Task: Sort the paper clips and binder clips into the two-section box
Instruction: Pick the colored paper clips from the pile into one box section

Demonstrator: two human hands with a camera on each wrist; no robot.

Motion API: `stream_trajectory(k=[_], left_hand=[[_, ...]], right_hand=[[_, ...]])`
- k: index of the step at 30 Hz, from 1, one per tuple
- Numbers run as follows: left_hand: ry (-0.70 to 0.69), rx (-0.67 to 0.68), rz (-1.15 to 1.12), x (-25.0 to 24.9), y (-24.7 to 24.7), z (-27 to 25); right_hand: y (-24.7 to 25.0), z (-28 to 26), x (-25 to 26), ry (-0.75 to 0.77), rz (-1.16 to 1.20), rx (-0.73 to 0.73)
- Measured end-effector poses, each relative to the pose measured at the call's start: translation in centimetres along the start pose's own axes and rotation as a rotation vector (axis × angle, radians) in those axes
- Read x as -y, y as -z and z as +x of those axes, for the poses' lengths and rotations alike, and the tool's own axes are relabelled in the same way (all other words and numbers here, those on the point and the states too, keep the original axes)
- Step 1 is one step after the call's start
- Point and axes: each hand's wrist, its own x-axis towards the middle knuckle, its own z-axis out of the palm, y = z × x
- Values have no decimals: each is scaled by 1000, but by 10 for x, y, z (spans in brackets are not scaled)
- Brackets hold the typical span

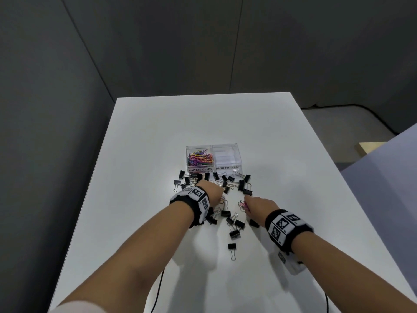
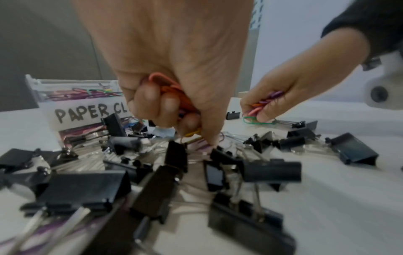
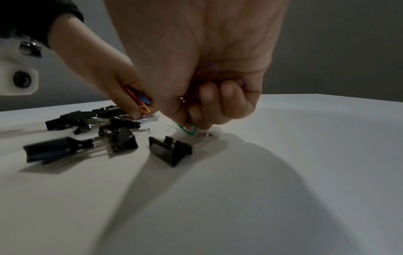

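A clear two-section box [image 1: 214,159] stands mid-table; its left section, labelled PAPER CLIPS, holds several coloured paper clips [image 1: 200,158], and its right section, labelled BINDER CLIPS, looks empty. Several black binder clips [image 1: 234,184] lie scattered in front of the box and between my hands. My left hand [image 1: 213,195] holds a bunch of orange and other coloured paper clips [image 2: 174,96] in curled fingers, fingertips down among the binder clips. My right hand [image 1: 257,205] holds purple and pink paper clips [image 3: 207,74] and pinches a green paper clip [image 3: 188,129] on the table.
The white table [image 1: 158,132] has bare surface around the pile and behind the box. Dark walls stand behind it. A black cable [image 1: 159,288] runs off the table's near edge under my left arm. A pale second surface [image 1: 383,159] lies at right.
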Motion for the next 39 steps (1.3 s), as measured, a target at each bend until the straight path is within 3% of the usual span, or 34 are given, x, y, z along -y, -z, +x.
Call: stream_trajectory(k=[4, 8, 14, 24, 33, 39], left_hand=[[-8, 0, 7, 3, -3, -1], [-28, -128, -119, 9, -5, -9], [71, -226, -301, 33, -10, -47], [225, -152, -340, 89, -44, -84], [259, -99, -416, 109, -49, -77], [202, -76, -466, 108, -43, -73]], right_hand=[[-1, 0, -7, 3, 116, -13], [13, -6, -11, 43, 98, 42], [60, 3, -2, 119, 54, 44], [135, 69, 72, 263, 12, -116], [132, 110, 97, 260, -53, -120], [129, 109, 97, 311, 1, -122]])
